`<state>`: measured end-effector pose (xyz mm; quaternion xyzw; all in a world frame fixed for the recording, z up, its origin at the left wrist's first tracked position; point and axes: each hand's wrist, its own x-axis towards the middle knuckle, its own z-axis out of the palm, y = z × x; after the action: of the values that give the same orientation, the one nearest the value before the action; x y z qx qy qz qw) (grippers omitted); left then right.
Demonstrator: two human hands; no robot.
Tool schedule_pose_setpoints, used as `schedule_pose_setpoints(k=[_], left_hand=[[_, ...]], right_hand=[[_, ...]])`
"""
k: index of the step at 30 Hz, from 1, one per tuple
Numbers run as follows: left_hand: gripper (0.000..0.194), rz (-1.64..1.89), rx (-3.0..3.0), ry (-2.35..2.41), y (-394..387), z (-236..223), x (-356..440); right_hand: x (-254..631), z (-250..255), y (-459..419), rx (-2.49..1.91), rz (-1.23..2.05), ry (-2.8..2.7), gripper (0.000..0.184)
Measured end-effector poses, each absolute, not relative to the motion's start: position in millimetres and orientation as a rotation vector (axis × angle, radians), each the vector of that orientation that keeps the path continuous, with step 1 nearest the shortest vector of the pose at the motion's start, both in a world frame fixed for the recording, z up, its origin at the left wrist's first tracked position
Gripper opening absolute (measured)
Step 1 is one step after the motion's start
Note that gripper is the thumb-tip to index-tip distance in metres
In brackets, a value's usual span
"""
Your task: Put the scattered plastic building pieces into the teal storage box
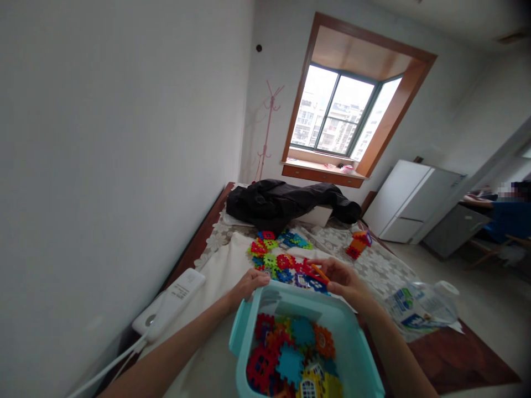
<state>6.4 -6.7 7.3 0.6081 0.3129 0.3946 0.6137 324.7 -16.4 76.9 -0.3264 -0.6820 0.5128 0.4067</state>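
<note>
A teal plastic bin [307,296] stands close in front of me, with several interlocking plastic building pieces [290,362] in red, blue, orange and yellow inside. At the bin's far left corner my left hand [251,283] is closed, its fingers by the rim; what lies under them is hidden. My right hand [342,279] is beyond the far right rim, pinching an orange building piece [319,272] seen nearly edge-on. Just behind the bin lie more joined pieces [269,260] in red, green and blue, spread on the cloth.
A joined orange-and-purple block [359,244] sits farther right. A large clear plastic bottle [427,304] lies at the right edge. On the left is a white power strip [170,304] with a cable. Black clothing [286,202] lies at the back. A person [512,215] is at far right.
</note>
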Motion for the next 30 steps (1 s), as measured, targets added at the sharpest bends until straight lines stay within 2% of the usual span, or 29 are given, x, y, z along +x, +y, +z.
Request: schedule_pose_setpoints(k=[5,10,13,17,23,30], left_hand=[[0.050,0.908,1.400,0.720,-5,3,6],[0.049,0.915,1.408,0.718,-5,2,6],[0.050,0.914,1.405,0.720,-5,2,6],[0.052,0.917,1.397,0.719,-6,3,7],[0.052,0.910,1.401,0.715,-6,5,7],[0.051,0.905,1.404,0.720,-5,5,8]], right_hand=[[322,90,-33,-0.729,1.316,-1.951,0.052],[333,92,-34,-0.746,1.234,-2.173,0.070],[339,79,-17,-0.774,1.086,-2.022,0.059],[342,34,22,-1.130,0.768,-1.961,0.033],[345,-32,58,-1.314,0.359,-2.192,0.038],[356,-41,63,-1.312,0.308,-2.173,0.025]])
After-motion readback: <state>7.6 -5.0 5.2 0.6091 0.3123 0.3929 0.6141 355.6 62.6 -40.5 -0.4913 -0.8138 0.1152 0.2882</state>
